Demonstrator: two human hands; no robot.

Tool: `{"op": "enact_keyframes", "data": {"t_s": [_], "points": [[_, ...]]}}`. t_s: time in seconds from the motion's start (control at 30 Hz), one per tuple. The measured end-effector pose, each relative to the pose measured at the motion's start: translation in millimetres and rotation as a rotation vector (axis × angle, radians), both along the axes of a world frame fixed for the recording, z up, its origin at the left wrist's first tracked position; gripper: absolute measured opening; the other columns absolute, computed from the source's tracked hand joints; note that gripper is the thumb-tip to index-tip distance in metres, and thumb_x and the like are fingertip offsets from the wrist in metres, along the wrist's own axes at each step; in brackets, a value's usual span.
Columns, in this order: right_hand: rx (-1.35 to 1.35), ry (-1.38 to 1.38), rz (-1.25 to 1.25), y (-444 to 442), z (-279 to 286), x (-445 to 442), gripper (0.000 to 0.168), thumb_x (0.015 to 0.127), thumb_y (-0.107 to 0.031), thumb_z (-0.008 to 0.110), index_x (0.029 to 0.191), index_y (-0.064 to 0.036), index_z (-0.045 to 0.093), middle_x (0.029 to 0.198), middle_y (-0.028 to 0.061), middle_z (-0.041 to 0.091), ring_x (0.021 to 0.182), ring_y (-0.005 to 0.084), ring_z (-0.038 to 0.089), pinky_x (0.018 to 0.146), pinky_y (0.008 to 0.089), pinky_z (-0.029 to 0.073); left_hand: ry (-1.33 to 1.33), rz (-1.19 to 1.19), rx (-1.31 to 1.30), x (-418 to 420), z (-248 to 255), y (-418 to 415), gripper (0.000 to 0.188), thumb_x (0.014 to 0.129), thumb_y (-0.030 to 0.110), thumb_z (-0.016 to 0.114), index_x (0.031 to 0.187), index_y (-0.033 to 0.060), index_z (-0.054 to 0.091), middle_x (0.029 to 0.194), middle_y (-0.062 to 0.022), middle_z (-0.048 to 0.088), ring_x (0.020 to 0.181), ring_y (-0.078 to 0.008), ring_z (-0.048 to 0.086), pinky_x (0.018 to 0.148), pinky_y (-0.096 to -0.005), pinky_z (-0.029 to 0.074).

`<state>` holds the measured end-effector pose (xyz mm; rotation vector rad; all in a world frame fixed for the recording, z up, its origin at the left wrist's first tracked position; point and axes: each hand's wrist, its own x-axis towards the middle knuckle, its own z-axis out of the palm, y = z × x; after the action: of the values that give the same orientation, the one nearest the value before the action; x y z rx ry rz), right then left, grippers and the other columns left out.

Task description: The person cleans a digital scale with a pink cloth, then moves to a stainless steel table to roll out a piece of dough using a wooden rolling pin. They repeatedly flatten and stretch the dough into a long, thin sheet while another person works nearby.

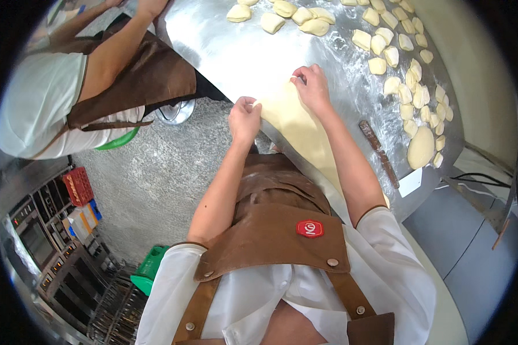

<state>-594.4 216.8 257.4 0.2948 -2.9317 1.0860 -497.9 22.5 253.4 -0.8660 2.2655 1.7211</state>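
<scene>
A long, flat sheet of pale dough (304, 129) lies along the near edge of the metal worktable (259, 51). My left hand (246, 118) pinches its far left corner between thumb and fingers. The far right corner is gripped by my right hand (313, 86), a little farther up the table. Part of the sheet passes beneath my right forearm. To the right of that arm rests a dark rolling pin (379, 153) dusted with flour. A white rectangular scraper (411, 183) lies near the pin's lower end.
Several dough pieces (377, 66) are spread over the floured right side, with a larger oval dough piece (421, 148) among them. More dough pieces (272, 23) lie at the far side. A co-worker in a brown apron (155, 73) is at the left. Ovens (56, 258) stand lower left.
</scene>
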Motion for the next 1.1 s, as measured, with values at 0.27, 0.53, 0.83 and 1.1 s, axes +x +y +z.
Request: {"op": "enact_keyframes", "data": {"t_s": [0.27,0.53,0.83,1.1], "points": [[-0.244,-0.204,-0.185,-3,-3,36,0.035,0.09,-0.013,0.067,0.123,-0.003,0.061,0.124,0.018,0.061,0.114,0.0291,0.059,0.096,0.0425,0.048,0.038,0.274,0.273,9,8,37,0.033,0.092,-0.008,0.052,0.124,-0.002,0.05,0.109,-0.0125,0.061,0.088,-0.0156,0.064,0.08,-0.0269,0.053],[0.359,0.08,0.137,-17,4,71,0.066,0.101,-0.036,0.053,0.156,-0.005,0.032,0.162,0.0123,0.033,0.152,0.0246,0.027,0.125,0.0453,0.016,0.34,-0.017,-0.247,20,25,51,0.048,0.089,-0.004,0.054,0.136,-0.0032,0.047,0.132,-0.0242,0.042,0.117,-0.0333,0.052,0.105,-0.0418,0.042],[-0.403,-0.115,-0.021,-8,8,48,0.058,0.097,-0.013,0.046,0.153,-0.004,0.034,0.16,0.0155,0.035,0.151,0.0271,0.026,0.125,0.0451,0.016,0.38,-0.508,-0.334,15,10,44,0.053,0.103,0.021,0.041,0.15,-0.0025,0.04,0.161,-0.0231,0.03,0.152,-0.0358,0.023,0.124,-0.0458,0.014],[-0.486,-0.167,-0.159,-2,23,47,0.052,0.098,-0.008,0.043,0.149,0.001,0.039,0.157,0.0162,0.039,0.148,0.0302,0.033,0.123,0.0429,0.022,0.522,-0.867,-0.727,-10,40,48,0.053,0.098,0.016,0.048,0.146,-0.0044,0.043,0.154,-0.025,0.04,0.147,-0.0354,0.032,0.123,-0.0443,0.024]]}}
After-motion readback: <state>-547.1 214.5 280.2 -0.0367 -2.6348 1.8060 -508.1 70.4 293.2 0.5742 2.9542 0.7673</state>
